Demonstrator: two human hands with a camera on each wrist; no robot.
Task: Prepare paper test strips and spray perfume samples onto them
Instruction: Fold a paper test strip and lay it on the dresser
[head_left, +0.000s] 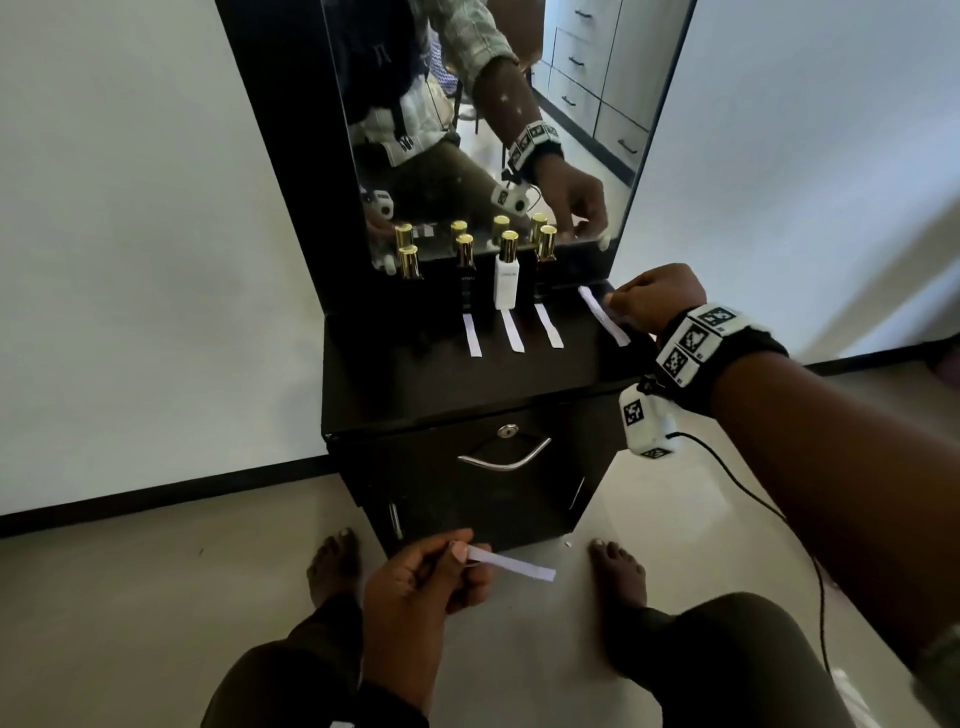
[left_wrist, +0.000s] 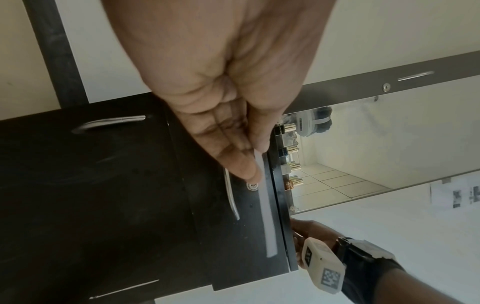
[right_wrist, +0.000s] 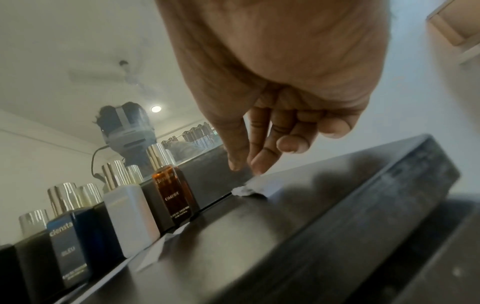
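Four gold-capped perfume bottles line the back of the black cabinet top (head_left: 415, 384): a dark one (head_left: 409, 262), a black one (head_left: 465, 275), a white one (head_left: 506, 286) and an amber one (head_left: 544, 249). Three paper strips (head_left: 512, 332) lie flat in front of the right three bottles. A fourth strip (head_left: 597, 309) lies near the right edge. My right hand (head_left: 613, 301) reaches down to it; its index fingertip (right_wrist: 258, 169) touches the strip (right_wrist: 267, 185), thumb tip slightly apart. Low in front of the cabinet, my left hand (head_left: 457, 556) pinches another strip (head_left: 514, 565) by one end.
A mirror (head_left: 493, 130) rises behind the bottles and doubles them. Below the top are a drawer with a lock and a curved metal handle (head_left: 504, 457). My bare feet (head_left: 332, 566) and knees are in front, and a cable (head_left: 769, 514) hangs from my right wrist.
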